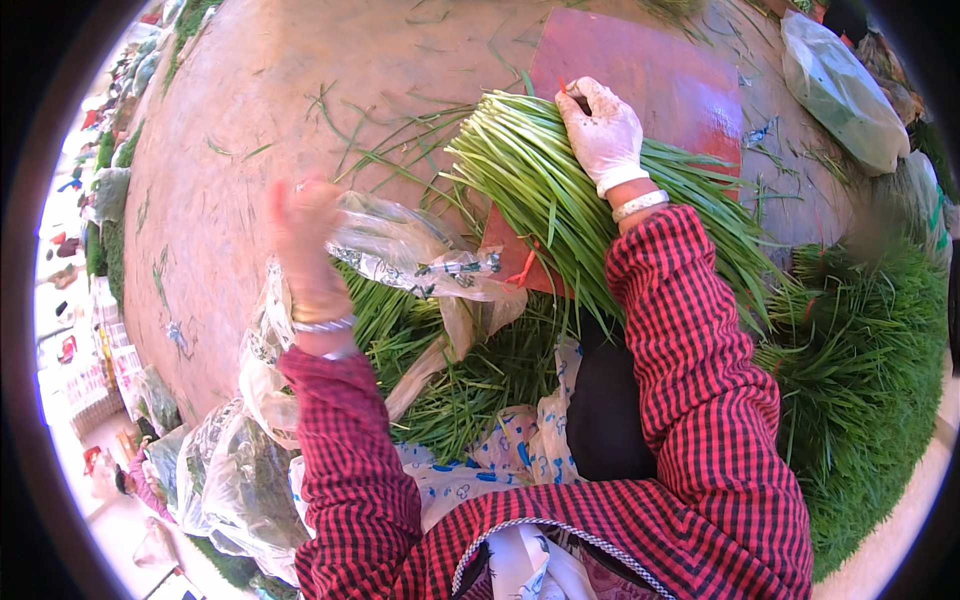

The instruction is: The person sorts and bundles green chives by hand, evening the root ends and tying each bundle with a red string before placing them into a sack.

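A thick bunch of long green stalks with pale cut ends, looking like garlic chives (540,170), lies in front of me across a red board. My right hand (605,130), in a dirty whitish glove, is closed over the bunch's far edge. A bit of red tie (564,88) shows by its fingertips. My left hand (305,225) is raised to the left, apart from the bunch and smeared by motion; its fingers cannot be made out. Beside it is a clear plastic bag (400,240). Another red tie (523,268) hangs at the board's near edge.
The reddish board (640,70) lies on a floor (240,90) strewn with loose stalks. Below the bag are more loose green stalks (450,390). A big green heap (860,400) stands at right, a filled plastic sack (840,95) at far right. Crumpled plastic (235,475) sits at lower left.
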Available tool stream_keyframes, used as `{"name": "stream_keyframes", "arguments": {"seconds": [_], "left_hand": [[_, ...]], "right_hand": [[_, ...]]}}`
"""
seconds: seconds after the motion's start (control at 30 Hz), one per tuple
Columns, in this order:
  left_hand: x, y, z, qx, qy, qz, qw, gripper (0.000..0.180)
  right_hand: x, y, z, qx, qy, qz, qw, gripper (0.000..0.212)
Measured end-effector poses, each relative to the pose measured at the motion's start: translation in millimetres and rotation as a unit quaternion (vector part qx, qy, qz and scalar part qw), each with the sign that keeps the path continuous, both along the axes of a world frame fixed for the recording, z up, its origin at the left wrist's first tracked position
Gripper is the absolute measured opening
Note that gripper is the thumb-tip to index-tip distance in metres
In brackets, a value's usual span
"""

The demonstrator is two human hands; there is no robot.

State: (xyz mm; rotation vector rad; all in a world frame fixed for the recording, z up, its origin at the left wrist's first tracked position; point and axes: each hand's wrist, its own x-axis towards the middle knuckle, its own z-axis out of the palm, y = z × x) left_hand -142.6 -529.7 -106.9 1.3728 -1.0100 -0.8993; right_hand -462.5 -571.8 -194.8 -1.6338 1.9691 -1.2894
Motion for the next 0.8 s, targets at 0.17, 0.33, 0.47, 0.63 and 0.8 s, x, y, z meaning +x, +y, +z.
{"name": "stream_keyframes", "arguments": {"seconds": [0.17, 0.33, 0.47, 0.63, 0.8], "left_hand": [[-86, 75, -49, -0.065, -0.483, -0.261, 0.833, 0.021], [-103, 89, -64, -0.038, -0.551, -0.292, 0.781, 0.024], [-97, 82, -71, -0.062, -0.553, -0.285, 0.780, 0.017], [-84, 66, -65, -0.029, -0.572, -0.266, 0.776, 0.013], [-75, 44, -59, 0.252, -0.046, -0.342, 0.904, 0.017]], "right_hand": [[-4, 2, -3, -0.001, -0.029, 0.002, 1.000, 0.016], [-5, 0, -5, -0.002, -0.053, -0.011, 0.999, 0.017], [-6, -1, -5, 0.009, -0.053, -0.022, 0.998, 0.018], [-11, -3, -7, 0.033, -0.061, -0.023, 0.997, 0.023], [-12, -5, -14, 0.022, -0.078, -0.025, 0.996, 0.025]]}}
